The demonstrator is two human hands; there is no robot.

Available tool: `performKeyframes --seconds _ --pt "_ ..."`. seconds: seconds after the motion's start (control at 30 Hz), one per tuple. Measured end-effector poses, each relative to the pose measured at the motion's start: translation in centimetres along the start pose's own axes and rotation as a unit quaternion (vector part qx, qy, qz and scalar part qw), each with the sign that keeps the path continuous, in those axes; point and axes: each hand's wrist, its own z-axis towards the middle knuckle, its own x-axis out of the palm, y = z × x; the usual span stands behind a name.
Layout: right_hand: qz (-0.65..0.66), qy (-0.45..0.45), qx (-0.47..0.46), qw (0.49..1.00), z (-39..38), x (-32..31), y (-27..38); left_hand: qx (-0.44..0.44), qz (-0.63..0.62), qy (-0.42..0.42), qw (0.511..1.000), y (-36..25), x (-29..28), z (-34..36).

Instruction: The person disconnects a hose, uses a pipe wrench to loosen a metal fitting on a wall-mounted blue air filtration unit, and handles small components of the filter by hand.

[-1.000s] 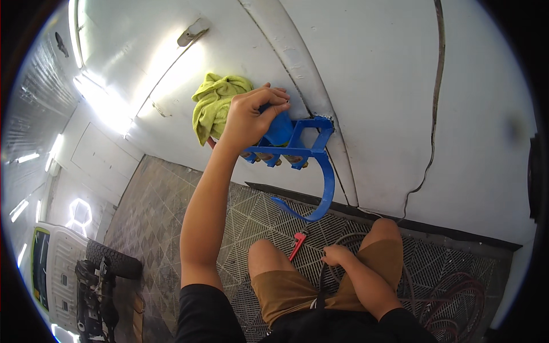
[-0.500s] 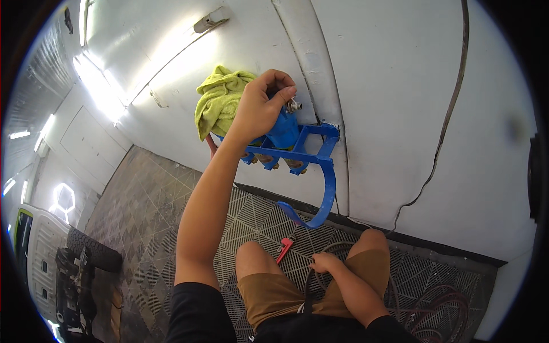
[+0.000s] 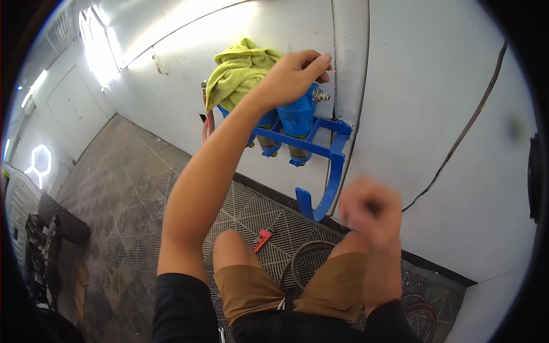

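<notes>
Fingers of the left hand (image 3: 291,74) are curled over the top of a blue filter unit (image 3: 297,114) that is fixed on the white wall (image 3: 434,103). The fingertips reach to the right side of the unit, just above a small metal fitting (image 3: 320,95) that sticks out there. The thumb is hidden, so I cannot tell if the hand really grips the unit or only rests on it. Just to the left of these fingers, a yellow-green cloth (image 3: 237,74) lies bunched on the same unit and touches the wrist. Below the fingers, a blue bracket (image 3: 326,166) carries the unit and bends down into a hook near the floor.

The right hand (image 3: 372,208) is raised in front of the wall, well apart from the unit, and it holds nothing. It is blurred; the fingers look loosely closed, but I cannot tell this for sure. Under it, on the grey grid floor (image 3: 137,194), a small red tool (image 3: 263,239) lies beside the left knee, and a dark hose (image 3: 303,260) makes a loop between the knees.
</notes>
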Motion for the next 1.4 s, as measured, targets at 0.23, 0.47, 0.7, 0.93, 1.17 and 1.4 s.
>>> performKeyframes --seconds 0.23,0.47,0.7,0.93,1.17,1.4 --pt "-0.482 -0.159 -0.096 0.856 12.0 -0.5 -4.8 0.109 0.14 -0.15 0.973 0.5 0.6 1.6" --pt "-0.615 -0.099 -0.18 0.761 13.1 -0.4 -4.4 0.008 0.201 -0.17 0.965 0.8 2.2 0.6" --pt "-0.467 -0.135 0.033 0.873 15.1 -0.8 -4.6 -0.002 0.198 -0.179 0.964 0.7 2.1 -0.1" --pt "-0.496 -0.153 0.006 0.855 16.3 -1.4 -5.4 0.023 0.188 -0.203 0.961 1.1 1.9 -0.4" --pt "-0.596 -0.115 -0.01 0.795 14.3 -1.5 -6.2 0.035 0.171 -0.192 0.966 1.4 1.6 -0.2" --pt "-0.379 0.004 0.165 0.91 10.7 1.9 -3.7 0.032 0.164 -0.192 0.967 1.3 1.7 -0.3"
